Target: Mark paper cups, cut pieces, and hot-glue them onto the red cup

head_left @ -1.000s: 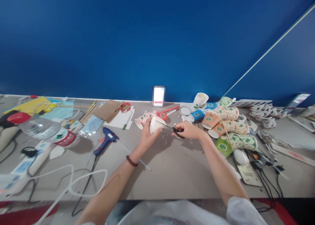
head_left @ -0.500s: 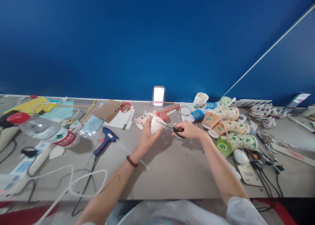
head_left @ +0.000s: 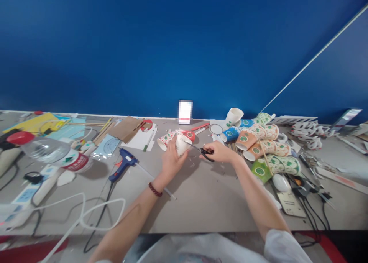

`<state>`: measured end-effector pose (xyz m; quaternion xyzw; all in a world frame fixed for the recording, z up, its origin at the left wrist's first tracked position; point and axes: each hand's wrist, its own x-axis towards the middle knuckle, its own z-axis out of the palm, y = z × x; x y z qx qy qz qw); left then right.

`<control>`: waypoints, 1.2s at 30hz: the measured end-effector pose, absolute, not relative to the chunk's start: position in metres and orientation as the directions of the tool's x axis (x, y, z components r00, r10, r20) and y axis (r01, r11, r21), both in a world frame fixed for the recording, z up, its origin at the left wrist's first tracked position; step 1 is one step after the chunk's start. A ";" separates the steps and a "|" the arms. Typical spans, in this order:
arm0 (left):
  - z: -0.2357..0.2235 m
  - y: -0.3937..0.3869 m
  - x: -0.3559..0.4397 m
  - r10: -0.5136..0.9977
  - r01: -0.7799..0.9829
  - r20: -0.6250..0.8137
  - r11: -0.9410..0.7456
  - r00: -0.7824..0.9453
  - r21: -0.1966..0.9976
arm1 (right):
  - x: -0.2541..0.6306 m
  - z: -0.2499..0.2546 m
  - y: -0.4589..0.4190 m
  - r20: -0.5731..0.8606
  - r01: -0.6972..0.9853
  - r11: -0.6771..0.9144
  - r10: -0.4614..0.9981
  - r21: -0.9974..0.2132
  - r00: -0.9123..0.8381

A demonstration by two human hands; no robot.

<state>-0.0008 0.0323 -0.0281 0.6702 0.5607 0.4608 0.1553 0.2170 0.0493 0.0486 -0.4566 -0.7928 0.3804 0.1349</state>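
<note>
My left hand (head_left: 173, 157) is wrapped round a white paper cup (head_left: 183, 145), tilted so its mouth shows. In my right hand (head_left: 217, 152) is a pair of scissors (head_left: 206, 154) with black handles, its blades reaching left to the cup's rim. Whether the blades are cutting at this instant I cannot tell. Just behind my left hand lie a red-patterned paper cup (head_left: 163, 141) and a solid red one (head_left: 189, 135). Small white scraps are scattered on the table beneath the scissors.
Left are a blue glue gun (head_left: 123, 165), a plastic bottle (head_left: 54, 152), a power strip (head_left: 30, 192) and a loose white cable (head_left: 83, 213). Joined paper cups (head_left: 260, 134) in several colours lie to the right, near a white mouse (head_left: 280, 183). A blue wall (head_left: 172, 52) rises behind.
The white cup has turned slightly in my left hand, so its mouth faces differently. My right hand and the scissors have shifted a little to the left.
</note>
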 end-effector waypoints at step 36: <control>-0.015 0.031 -0.001 0.855 0.382 0.501 -0.422 -0.135 0.822 | 0.229 0.051 0.051 -0.128 0.587 0.299 0.808 -0.752 -0.576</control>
